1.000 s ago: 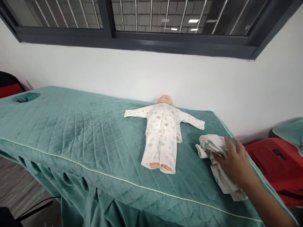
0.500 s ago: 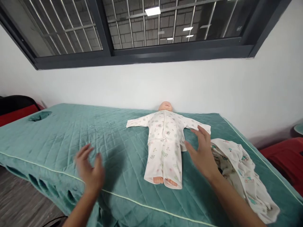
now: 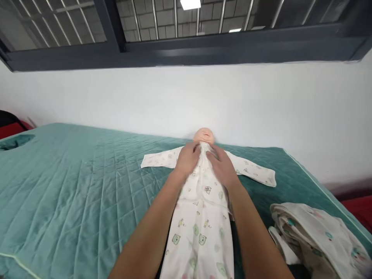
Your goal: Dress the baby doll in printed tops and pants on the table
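Note:
A baby doll [image 3: 204, 136] lies on its back on a green quilted bed [image 3: 72, 182], arms spread, dressed in a white printed top [image 3: 203, 182] and matching trousers [image 3: 200, 240]. Both my hands rest on the doll's upper chest, just below its chin. My left hand [image 3: 188, 158] has its fingers curled on the top's collar. My right hand [image 3: 222, 164] lies beside it, its fingertips pressed onto the fabric at the neckline. Whether either hand pinches the cloth is hidden.
A crumpled heap of white printed cloth [image 3: 314, 236] lies on the bed at the right, near the edge. A white wall and a dark-framed barred window [image 3: 186, 35] stand behind. A face hole [image 3: 14, 141] is at the bed's far left. Something red [image 3: 359, 211] sits beyond the right edge.
My right hand let go of the crumpled cloth and both hands moved in over the bed onto the doll's chest. The view has come closer to the doll.

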Tool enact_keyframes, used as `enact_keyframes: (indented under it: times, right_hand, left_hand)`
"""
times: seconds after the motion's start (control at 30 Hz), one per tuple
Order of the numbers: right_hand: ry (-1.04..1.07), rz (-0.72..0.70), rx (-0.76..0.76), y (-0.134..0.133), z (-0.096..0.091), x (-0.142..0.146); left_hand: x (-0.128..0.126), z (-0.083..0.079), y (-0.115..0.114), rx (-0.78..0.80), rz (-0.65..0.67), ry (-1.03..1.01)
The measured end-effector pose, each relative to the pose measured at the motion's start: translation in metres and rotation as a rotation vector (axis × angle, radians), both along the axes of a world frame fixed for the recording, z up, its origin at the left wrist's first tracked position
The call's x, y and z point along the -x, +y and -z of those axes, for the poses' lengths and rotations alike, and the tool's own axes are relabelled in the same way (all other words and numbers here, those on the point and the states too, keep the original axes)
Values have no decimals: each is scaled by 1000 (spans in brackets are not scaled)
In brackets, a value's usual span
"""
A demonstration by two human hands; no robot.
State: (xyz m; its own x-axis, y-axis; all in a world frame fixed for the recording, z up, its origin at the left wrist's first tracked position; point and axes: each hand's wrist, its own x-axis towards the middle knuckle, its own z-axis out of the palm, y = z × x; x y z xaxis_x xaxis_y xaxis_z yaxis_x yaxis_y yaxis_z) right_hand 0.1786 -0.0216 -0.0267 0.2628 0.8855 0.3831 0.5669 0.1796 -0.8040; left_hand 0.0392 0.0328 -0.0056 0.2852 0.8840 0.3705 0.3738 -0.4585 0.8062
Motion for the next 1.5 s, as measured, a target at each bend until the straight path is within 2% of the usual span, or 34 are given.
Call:
enact_keyframes:
  times: [0.1,0.27,0.83,1.2,1.3,1.5]
  right_hand:
    - [-14,-27,-20,-1,2,1]
    - [-42,-28,2,0,0,3]
    - [-175,-49,59,5,4,0]
    - [-203,-63,142,6,4,-1]
    - [-92,-44,96,5,4,0]
    - [91,-56,-109,-1,10,-1]
  left_hand:
    - [-1,7,-1,-54,67,3]
    - [0,10,-1,-18,102,-3]
    - [2,8,-2,13,120,-13]
    - [1,18,8,-15,137,1]
    - [0,16,6,-21,128,6]
    - [3,12,-3,7,87,-38]
